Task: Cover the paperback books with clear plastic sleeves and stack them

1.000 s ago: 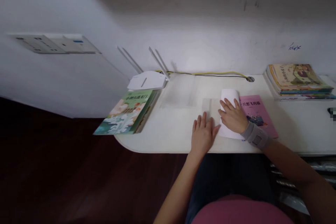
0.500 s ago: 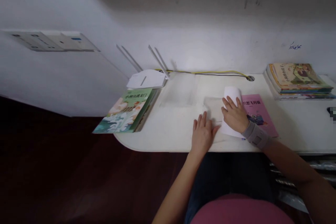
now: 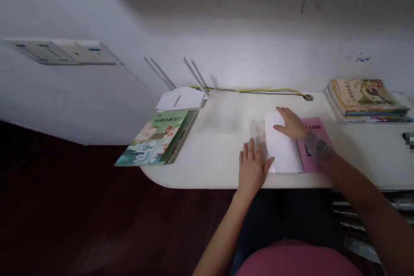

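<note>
A pink book cover (image 3: 309, 155) lies near the front edge of the desk, with a white page (image 3: 282, 151) spread flat to its left. Under and left of that page shows a clear plastic sheet (image 3: 257, 130). My left hand (image 3: 252, 168) rests on the plastic, fingers stretched out, its thumb at the page's left edge. Across the upper part of the page lies my right hand (image 3: 291, 124), thumb and fingers apart, touching the paper. Its wrist and forearm hide part of the pink cover.
Another clear sheet (image 3: 221, 114) lies on the white desk (image 3: 207, 164). At the left, a green picture book (image 3: 158, 136) tops a pile that overhangs the edge, near a white router (image 3: 181, 98). A book stack (image 3: 368, 99) stands at right. Cables (image 3: 268, 90) run along the wall.
The white page, curled up before, now lies flatter and reaches farther left over the plastic. My right hand has shifted slightly up and turned leftward; my left hand has barely moved.
</note>
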A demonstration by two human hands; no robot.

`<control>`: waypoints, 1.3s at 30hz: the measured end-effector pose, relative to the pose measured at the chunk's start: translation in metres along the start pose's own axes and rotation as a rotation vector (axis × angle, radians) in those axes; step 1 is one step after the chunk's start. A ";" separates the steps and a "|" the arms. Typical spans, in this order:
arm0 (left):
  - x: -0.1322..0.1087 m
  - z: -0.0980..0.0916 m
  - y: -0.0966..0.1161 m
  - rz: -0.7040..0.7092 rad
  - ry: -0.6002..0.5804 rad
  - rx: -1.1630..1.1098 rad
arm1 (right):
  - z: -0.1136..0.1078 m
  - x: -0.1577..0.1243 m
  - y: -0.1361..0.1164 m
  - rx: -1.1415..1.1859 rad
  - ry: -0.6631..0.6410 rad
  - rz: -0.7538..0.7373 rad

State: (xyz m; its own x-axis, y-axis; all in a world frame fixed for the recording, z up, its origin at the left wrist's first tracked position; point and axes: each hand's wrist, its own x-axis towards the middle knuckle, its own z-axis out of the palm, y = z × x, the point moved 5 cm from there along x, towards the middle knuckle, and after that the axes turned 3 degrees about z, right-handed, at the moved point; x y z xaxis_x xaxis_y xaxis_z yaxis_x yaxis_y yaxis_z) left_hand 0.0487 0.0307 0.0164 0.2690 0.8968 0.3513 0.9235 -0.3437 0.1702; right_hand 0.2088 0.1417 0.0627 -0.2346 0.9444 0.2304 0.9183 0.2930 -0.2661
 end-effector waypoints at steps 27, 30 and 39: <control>0.002 0.010 -0.001 -0.032 -0.035 0.024 | 0.005 -0.008 0.001 -0.267 -0.141 -0.044; 0.003 0.010 -0.002 -0.027 -0.035 0.012 | 0.005 -0.008 0.000 -0.262 -0.143 -0.053; 0.002 0.011 -0.003 -0.030 -0.063 -0.018 | 0.005 -0.012 -0.002 -0.223 -0.148 -0.026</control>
State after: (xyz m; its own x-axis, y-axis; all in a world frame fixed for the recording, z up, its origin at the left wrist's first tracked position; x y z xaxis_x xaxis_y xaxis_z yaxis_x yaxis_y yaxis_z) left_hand 0.0490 0.0365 0.0063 0.2590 0.9222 0.2872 0.9264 -0.3213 0.1964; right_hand 0.2085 0.1305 0.0561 -0.2882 0.9532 0.0908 0.9550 0.2931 -0.0450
